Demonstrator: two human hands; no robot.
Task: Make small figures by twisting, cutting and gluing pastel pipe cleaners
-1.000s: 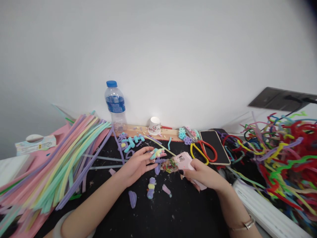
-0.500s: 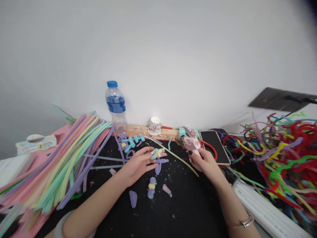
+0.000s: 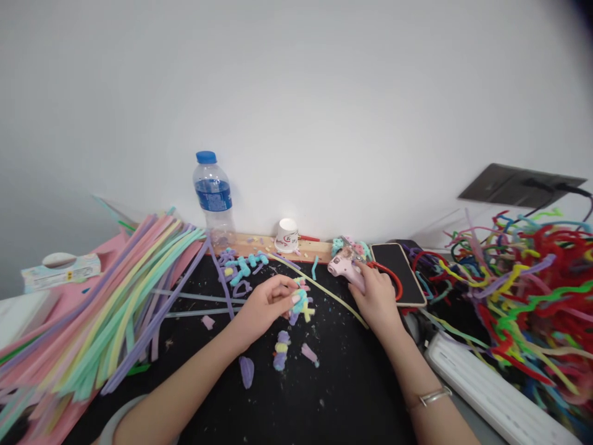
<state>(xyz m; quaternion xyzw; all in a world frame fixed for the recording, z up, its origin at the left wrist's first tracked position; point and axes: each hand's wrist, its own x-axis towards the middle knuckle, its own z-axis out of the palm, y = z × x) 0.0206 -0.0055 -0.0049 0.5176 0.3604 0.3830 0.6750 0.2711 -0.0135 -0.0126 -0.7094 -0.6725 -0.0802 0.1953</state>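
- Nearest on the black tabletop (image 3: pixel 352 395) lies a purple looped piece (image 3: pixel 247 372); a little beyond it are a purple-and-yellow striped piece (image 3: pixel 280 350) and a small pink scrap (image 3: pixel 309 354).
- The left hand (image 3: pixel 266 306) is mostly closed, thumb and fingers pinching a fuzzy multicoloured piece (image 3: pixel 300 300) just above the tabletop.
- The right hand (image 3: pixel 377 295) has its fingers bent round the handle of a pink glue gun (image 3: pixel 343 267), near the red scissor handle (image 3: pixel 399 285).
- A pale yellow stem (image 3: pixel 325 288) runs slantwise between the hands.
- Beside the right hand lies a phone (image 3: pixel 397 274).
- By the wall stand a paper cup (image 3: pixel 287 236) and a blue-capped bottle (image 3: pixel 214 196).
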